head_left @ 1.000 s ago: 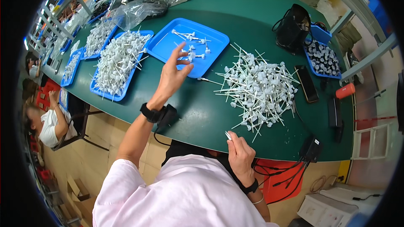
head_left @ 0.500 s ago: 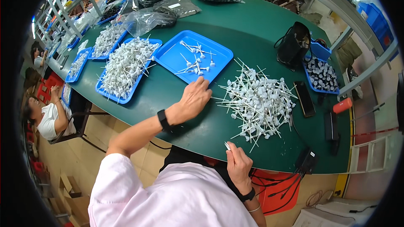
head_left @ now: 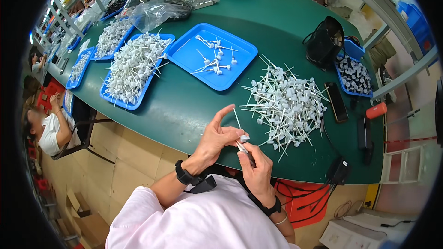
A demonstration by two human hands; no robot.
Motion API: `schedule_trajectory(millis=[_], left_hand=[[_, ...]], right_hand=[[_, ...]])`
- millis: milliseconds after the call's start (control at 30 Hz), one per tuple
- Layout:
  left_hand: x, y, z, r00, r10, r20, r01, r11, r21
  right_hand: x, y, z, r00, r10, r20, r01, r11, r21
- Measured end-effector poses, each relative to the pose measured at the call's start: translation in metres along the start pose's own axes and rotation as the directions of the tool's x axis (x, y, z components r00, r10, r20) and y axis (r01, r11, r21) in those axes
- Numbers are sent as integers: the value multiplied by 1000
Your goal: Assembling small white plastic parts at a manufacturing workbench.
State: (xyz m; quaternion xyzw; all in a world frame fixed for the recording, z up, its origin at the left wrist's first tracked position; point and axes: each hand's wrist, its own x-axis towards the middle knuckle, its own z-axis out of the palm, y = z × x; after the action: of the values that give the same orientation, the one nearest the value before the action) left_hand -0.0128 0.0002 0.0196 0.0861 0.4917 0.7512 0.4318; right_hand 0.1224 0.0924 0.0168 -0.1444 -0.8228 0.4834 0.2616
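My left hand [head_left: 216, 139] and my right hand [head_left: 255, 167] meet over the front edge of the green table [head_left: 184, 106]. Between its fingertips my left hand pinches a white capped stick [head_left: 240, 128], index finger raised. A small dark tool [head_left: 244, 150] sits in my right hand, its tip touching the stick's cap. A heap of the same white sticks [head_left: 288, 105] lies just beyond and to the right. A blue tray [head_left: 184, 55] with a few sticks is farther back, and to its left a second blue tray [head_left: 134, 106] is piled full.
A black bag [head_left: 325, 41], a blue bin of small parts [head_left: 354, 76], a phone [head_left: 337, 102] and an orange cylinder [head_left: 377, 110] stand at the right. Plastic bags [head_left: 161, 7] and more trays [head_left: 76, 69] lie far left. A seated person [head_left: 48, 131] is at the left.
My left hand came back from the far blue tray and the heap with a white stick. It now meets my right hand at the table's front edge.
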Motion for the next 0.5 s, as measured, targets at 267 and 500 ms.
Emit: schedule_trajectory(millis=[267, 500], left_hand=[[6, -7, -11, 994, -43, 97, 38, 998, 51], [4, -9, -16, 980, -64, 189, 37, 989, 142]], right_hand=[[3, 3, 5, 998, 35, -43, -33, 998, 52], [5, 11, 6, 994, 102, -44, -91, 974, 210]])
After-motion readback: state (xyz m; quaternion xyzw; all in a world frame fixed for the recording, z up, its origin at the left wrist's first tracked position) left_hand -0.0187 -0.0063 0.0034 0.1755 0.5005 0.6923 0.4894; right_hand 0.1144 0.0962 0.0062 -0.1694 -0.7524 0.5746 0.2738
